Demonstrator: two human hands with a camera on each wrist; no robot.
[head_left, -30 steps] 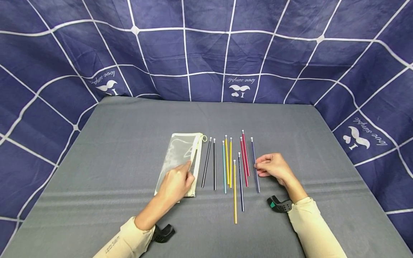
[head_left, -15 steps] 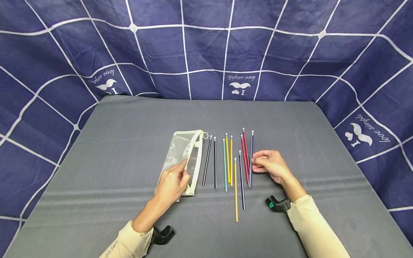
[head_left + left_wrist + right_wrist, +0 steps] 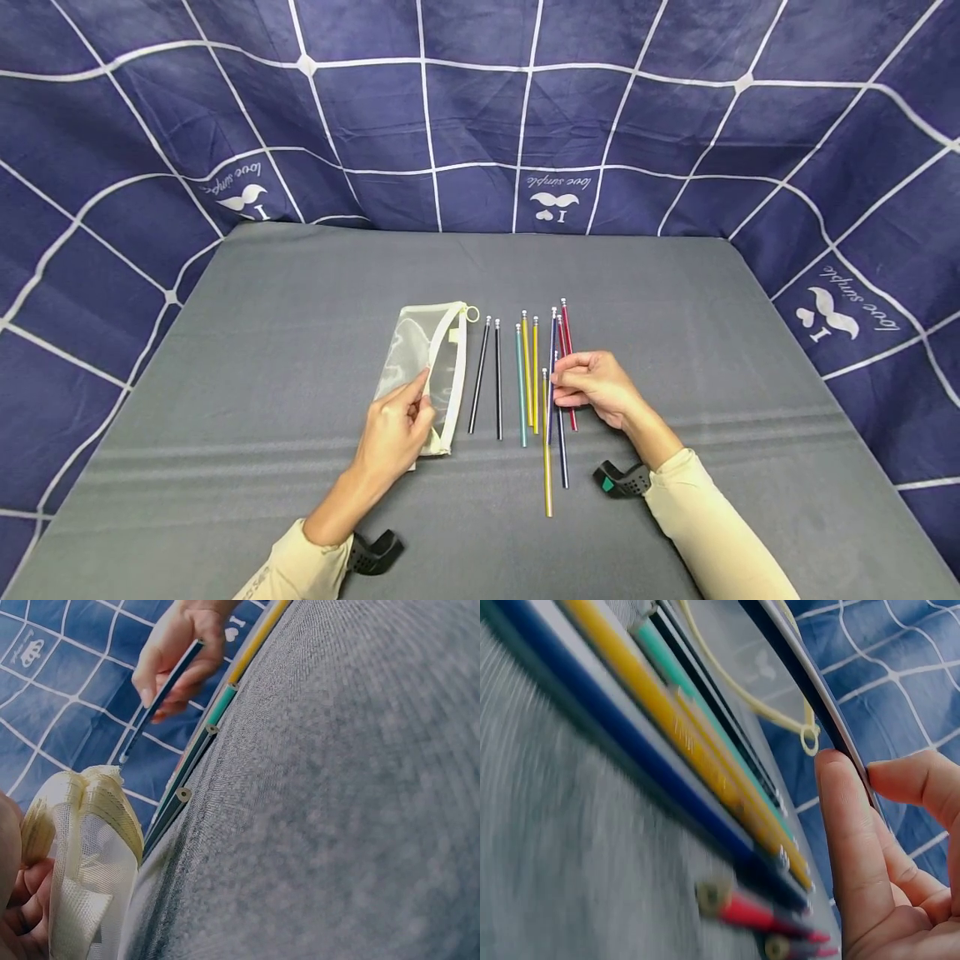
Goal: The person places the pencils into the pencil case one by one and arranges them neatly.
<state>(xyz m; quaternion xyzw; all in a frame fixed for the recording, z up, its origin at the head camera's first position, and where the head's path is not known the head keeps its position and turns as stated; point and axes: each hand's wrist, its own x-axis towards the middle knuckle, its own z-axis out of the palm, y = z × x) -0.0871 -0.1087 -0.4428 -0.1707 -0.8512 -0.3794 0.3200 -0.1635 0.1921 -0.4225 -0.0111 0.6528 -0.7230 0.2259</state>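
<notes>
My left hand (image 3: 393,429) pinches the opening edge of a pale-yellow mesh zipper pouch (image 3: 408,342), which lies on the table with its mouth spread apart. Between the thumb and fingers of my right hand (image 3: 600,390) is a dark blue pencil (image 3: 169,688), raised off the cloth. In the head view it passes over the row of pencils. Beneath and beside it lie another dark blue pencil (image 3: 563,458), a nearer yellow pencil (image 3: 547,467) and two red pencils, one of them a red pencil (image 3: 567,333) partly covered by my fingers.
Two black pencils, one of them a black pencil (image 3: 498,383), lie just right of the pouch. A teal pencil (image 3: 521,392) and two yellow pencils come after them. Grey cloth covers the table (image 3: 300,333), and a blue gridded curtain (image 3: 480,125) stands behind it.
My right hand has picked up the dark blue pencil from the row's right end and carried it left over the others. With my left hand, the pouch mouth has been drawn wider apart.
</notes>
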